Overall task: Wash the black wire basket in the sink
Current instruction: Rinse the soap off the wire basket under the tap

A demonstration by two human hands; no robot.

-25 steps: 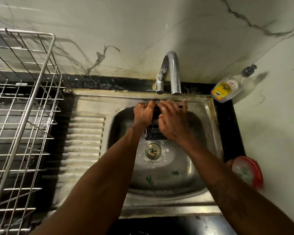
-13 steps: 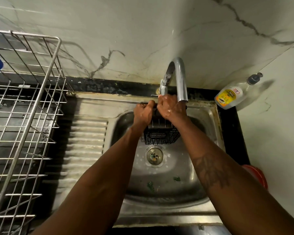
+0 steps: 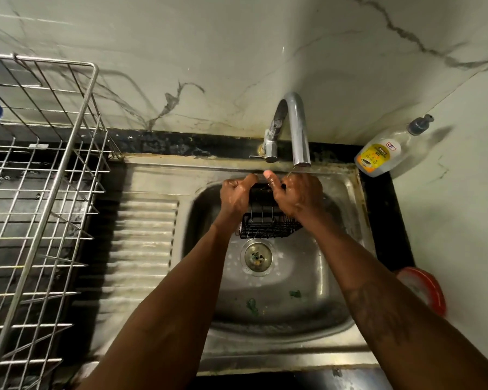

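— How is the basket gripped?

— The left grip [image 3: 235, 194] is curled round the upper left edge of the black wire basket [image 3: 265, 226]. The right grip [image 3: 299, 195] is clamped on the upper right edge, with the thumb raised. Both are seen to be wet.

— Where is the basket held?

— It is held upright at the back edge of the sink [image 3: 279, 358], just below the spout of the tap [image 3: 297, 125] and above the drain [image 3: 257, 256]. Whether its lower end is rested on the sink floor cannot be told.

— Which step is judged to be in hand?

— Rinsing under the tap, it would seem. Only a thin stream of water [image 3: 290, 171] is seen at the spout. No sponge is seen, and the soap bottle [image 3: 383, 152] stands at the back right corner of the bench.

— What is called for next?

— The basket would need to be turned so that the mesh bottom and sides are brought under the water. A firm hold is needed, since wet wire may be slippery.
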